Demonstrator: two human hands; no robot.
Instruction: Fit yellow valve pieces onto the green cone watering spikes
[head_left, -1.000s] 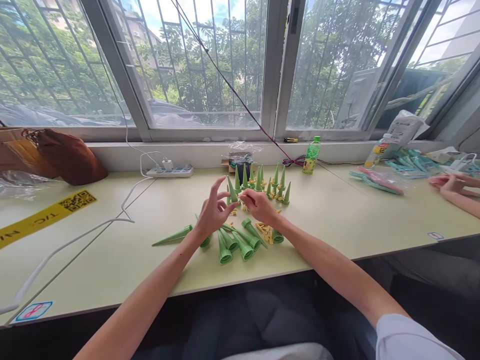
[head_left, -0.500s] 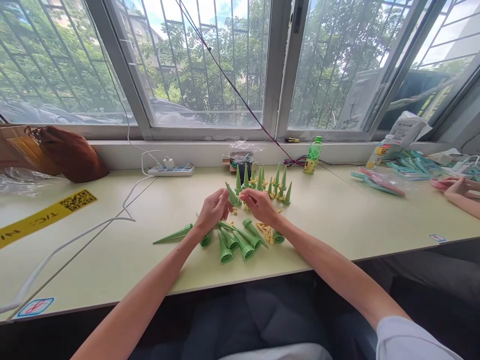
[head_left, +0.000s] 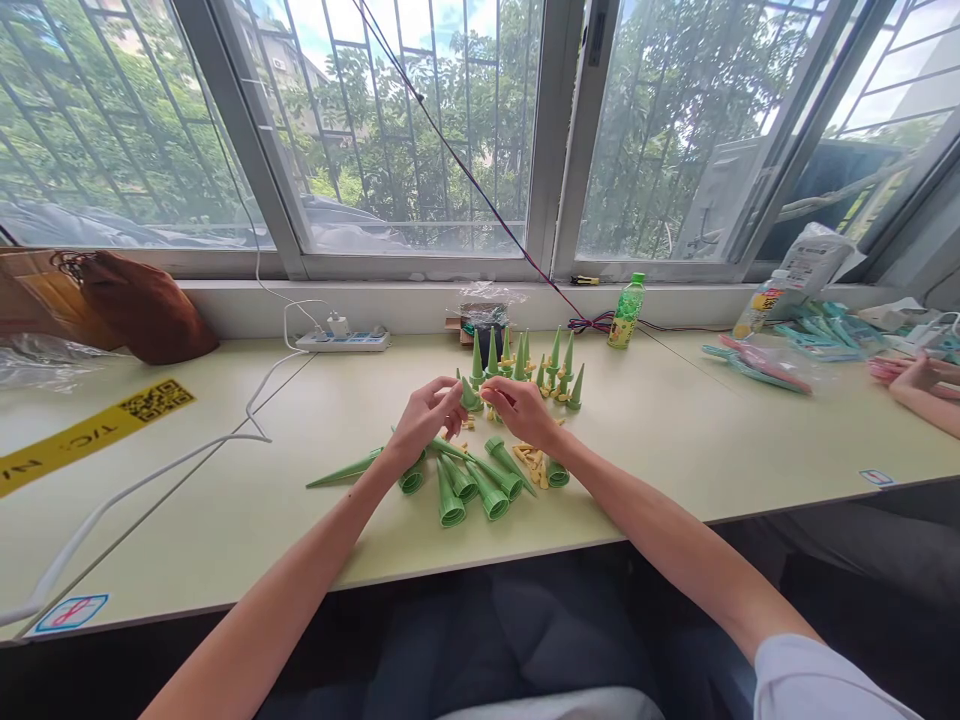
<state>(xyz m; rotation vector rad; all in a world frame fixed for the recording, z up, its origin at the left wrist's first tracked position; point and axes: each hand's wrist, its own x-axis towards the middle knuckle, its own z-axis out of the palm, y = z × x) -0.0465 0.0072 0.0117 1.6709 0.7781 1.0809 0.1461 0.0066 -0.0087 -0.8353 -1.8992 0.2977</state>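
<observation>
My left hand [head_left: 429,418] is closed on a tilted green plastic spike [head_left: 470,397], a hollow cone with a wide collar. Close on its right, my right hand [head_left: 523,410] pinches a small yellow piece [head_left: 485,391] against the spike's side; the fingers hide most of it. Beyond both hands, several green spikes [head_left: 568,357] stand upright with yellow pieces at their collars. Nearer me, several loose spikes [head_left: 490,497] lie with their open ends toward me. A small pile of yellow pegs [head_left: 534,465] lies below my right wrist.
A power strip [head_left: 345,341] with white cables sits at the back left, a brown bag [head_left: 142,310] further left. A green bottle [head_left: 626,312] stands at the back right. Far right, another person's hand [head_left: 916,375] is near pink and teal items [head_left: 821,330].
The spike in my left hand has shifted slightly right and down, and my left fingers have moved a little. My right hand stays nearly in place. The other person's hand shifted slightly.
</observation>
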